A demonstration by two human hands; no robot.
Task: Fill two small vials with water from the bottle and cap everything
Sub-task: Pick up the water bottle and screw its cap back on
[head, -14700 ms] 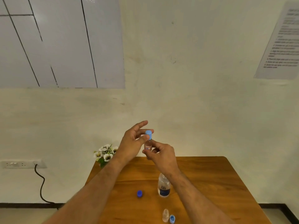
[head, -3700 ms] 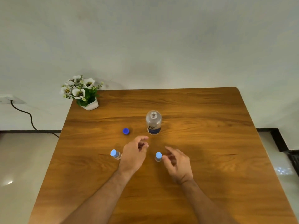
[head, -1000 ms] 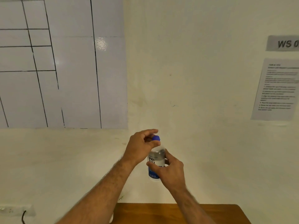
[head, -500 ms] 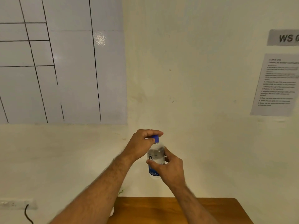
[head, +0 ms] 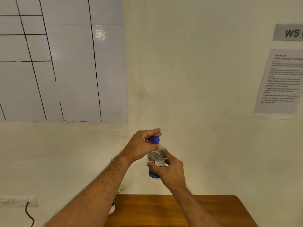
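I hold a clear bottle (head: 155, 158) with a blue and white label upright in the air, well above the table. My right hand (head: 169, 173) wraps around its lower body from the right. My left hand (head: 141, 147) pinches the dark blue cap (head: 155, 139) that sits on the bottle's neck, thumb below and fingers over the top. The two small vials are out of view.
Only the far edge of the wooden table (head: 196, 210) shows at the bottom. A white plant pot (head: 112, 208) peeks out behind my left forearm. A wall socket with a black cable (head: 28, 213) sits low left. Printed sheets (head: 280, 82) hang on the right wall.
The bottle stays raised in my right hand. My left fingers have shifted around the blue cap, turning on it. The view tilted slightly.
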